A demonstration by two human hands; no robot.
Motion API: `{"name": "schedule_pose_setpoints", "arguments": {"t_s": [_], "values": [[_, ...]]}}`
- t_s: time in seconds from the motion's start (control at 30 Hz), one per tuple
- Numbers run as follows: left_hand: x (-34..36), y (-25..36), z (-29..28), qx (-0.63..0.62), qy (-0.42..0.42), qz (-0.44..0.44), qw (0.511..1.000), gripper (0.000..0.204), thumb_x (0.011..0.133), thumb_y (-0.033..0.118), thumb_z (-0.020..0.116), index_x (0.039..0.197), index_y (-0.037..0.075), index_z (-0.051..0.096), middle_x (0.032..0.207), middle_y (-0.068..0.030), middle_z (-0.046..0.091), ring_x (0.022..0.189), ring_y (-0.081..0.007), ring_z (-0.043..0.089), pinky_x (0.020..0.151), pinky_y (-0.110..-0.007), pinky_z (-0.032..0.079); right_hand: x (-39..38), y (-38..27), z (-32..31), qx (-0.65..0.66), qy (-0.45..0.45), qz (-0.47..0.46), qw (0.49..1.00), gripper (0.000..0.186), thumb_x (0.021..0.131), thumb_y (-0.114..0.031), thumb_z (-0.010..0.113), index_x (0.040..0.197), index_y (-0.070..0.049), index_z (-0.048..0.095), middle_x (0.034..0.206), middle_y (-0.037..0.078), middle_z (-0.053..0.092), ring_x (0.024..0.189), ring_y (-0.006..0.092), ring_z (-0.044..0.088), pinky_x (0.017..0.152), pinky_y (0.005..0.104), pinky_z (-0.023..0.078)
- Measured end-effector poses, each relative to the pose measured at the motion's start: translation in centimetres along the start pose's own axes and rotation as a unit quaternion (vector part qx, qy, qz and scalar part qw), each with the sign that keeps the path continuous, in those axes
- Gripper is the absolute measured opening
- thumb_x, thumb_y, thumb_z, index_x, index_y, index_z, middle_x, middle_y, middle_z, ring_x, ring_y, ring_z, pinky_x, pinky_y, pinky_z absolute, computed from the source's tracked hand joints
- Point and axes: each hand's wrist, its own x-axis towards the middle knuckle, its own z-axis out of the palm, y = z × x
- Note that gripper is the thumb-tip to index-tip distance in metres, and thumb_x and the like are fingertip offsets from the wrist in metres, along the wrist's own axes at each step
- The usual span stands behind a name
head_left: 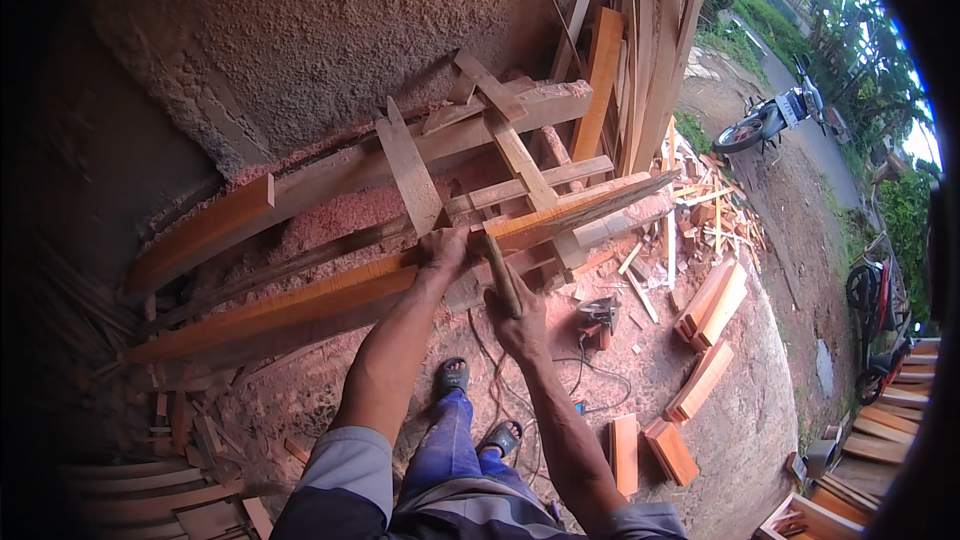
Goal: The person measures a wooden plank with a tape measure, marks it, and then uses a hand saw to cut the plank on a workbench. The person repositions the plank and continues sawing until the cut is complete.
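A long reddish-orange wooden plank (365,283) lies across in front of me on wooden supports. My left hand (444,249) is closed over its upper edge near the middle, with the fingertips partly hidden. Just to the right, my right hand (518,318) grips a wooden stick, probably a tool handle (499,274), whose upper end meets the plank's edge. Whether a tool head sits at that end I cannot make out. Behind the plank, rough boards (407,170) are propped crosswise over a thick beam (450,140).
A power tool (600,316) with a cable lies on the dusty floor at the right. Cut wooden blocks (713,315) and offcuts (715,205) are scattered beyond it. Tall boards (660,50) lean against the rough wall (330,30). A motorcycle (770,122) stands outside.
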Motion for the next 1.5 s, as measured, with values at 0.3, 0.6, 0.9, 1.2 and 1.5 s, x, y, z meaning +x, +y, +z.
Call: {"name": "schedule_pose_setpoints", "arguments": {"t_s": [0.3, 0.6, 0.9, 1.2, 1.5], "values": [[4.1, -1.1, -1.2, -0.053, -0.15, -0.005, 0.987, 0.043, 0.066, 0.031, 0.082, 0.105, 0.013, 0.076, 0.103, -0.017, 0.076, 0.103, -0.0377, 0.072, 0.091, -0.051, 0.055, -23.1, -7.8, -10.7, -0.089, 0.005, 0.085, 0.992, 0.063, 0.087, -0.012, 0.076, 0.145, 0.0, 0.056, 0.128, 0.022, 0.07, 0.106, 0.0323, 0.074, 0.087, 0.0376, 0.059], [2.3, 0.0, -1.5, -0.015, -0.094, -0.018, 0.995, 0.021, 0.089, 0.024, 0.063, 0.104, 0.017, 0.077, 0.103, -0.0162, 0.077, 0.105, -0.0363, 0.073, 0.089, -0.052, 0.054, -1.7, 1.0, -0.1, 0.025, 0.043, -0.01, 0.999, 0.062, 0.089, -0.015, 0.071, 0.149, -0.017, 0.055, 0.115, 0.023, 0.071, 0.097, 0.0448, 0.07, 0.081, 0.045, 0.058], [2.0, 0.4, -3.5, -0.017, -0.106, -0.008, 0.994, 0.029, 0.073, 0.02, 0.073, 0.101, 0.013, 0.075, 0.103, -0.0183, 0.076, 0.103, -0.0383, 0.072, 0.089, -0.05, 0.056, -14.7, -5.2, -7.1, -0.089, 0.05, -0.051, 0.993, 0.06, 0.087, -0.012, 0.074, 0.144, -0.003, 0.058, 0.12, 0.023, 0.072, 0.096, 0.0311, 0.077, 0.076, 0.037, 0.061], [3.2, -0.5, -2.6, 0.011, -0.112, 0.0, 0.994, 0.031, 0.076, 0.03, 0.073, 0.103, 0.015, 0.076, 0.102, -0.019, 0.076, 0.103, -0.0343, 0.073, 0.087, -0.049, 0.056, -13.8, -1.5, -5.1, -0.019, -0.002, 0.064, 0.998, 0.063, 0.09, -0.016, 0.074, 0.149, -0.009, 0.053, 0.127, 0.023, 0.069, 0.096, 0.0379, 0.075, 0.081, 0.041, 0.06], [1.1, 0.9, -2.5, -0.009, -0.08, -0.039, 0.996, 0.025, 0.082, 0.015, 0.064, 0.105, 0.016, 0.074, 0.107, -0.0184, 0.075, 0.108, -0.0412, 0.07, 0.09, -0.054, 0.053, -3.3, 0.3, -1.8, 0.037, 0.03, 0.033, 0.998, 0.063, 0.088, -0.015, 0.072, 0.148, -0.011, 0.054, 0.115, 0.023, 0.072, 0.093, 0.0386, 0.075, 0.081, 0.0415, 0.059]]}}
